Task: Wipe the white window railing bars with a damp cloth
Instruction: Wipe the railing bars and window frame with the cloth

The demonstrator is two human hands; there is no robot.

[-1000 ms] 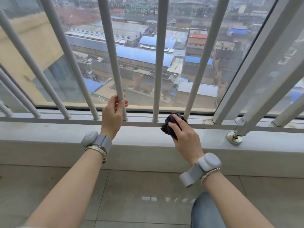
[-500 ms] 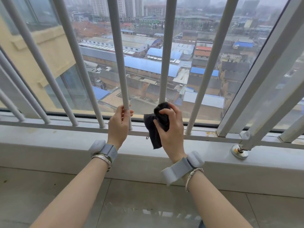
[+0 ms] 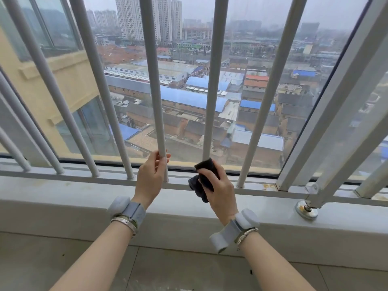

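With the dark cloth (image 3: 202, 181) wrapped low around one white bar (image 3: 210, 101), caught mid-wipe near the bottom of that bar, just above the lower rail (image 3: 63, 175). Right hand (image 3: 218, 192) clamped on the cloth, fingers curled round both cloth and bar, a loose end hanging down toward the ledge (image 3: 63, 206). Left hand (image 3: 151, 177) closed on the neighbouring bar (image 3: 153, 80) to the left, apparently for support, holding no cloth. Hard to judge which bars are already clean: no streaks, wet marks or dirt plain enough to tell. Likely early or midway, judging by the grip sitting at the foot of a single bar with its whole upper length above. Left to do, at least: rest of this bar, possibly the bars (image 3: 270, 101) to the right and the thick frame post (image 3: 336, 101).
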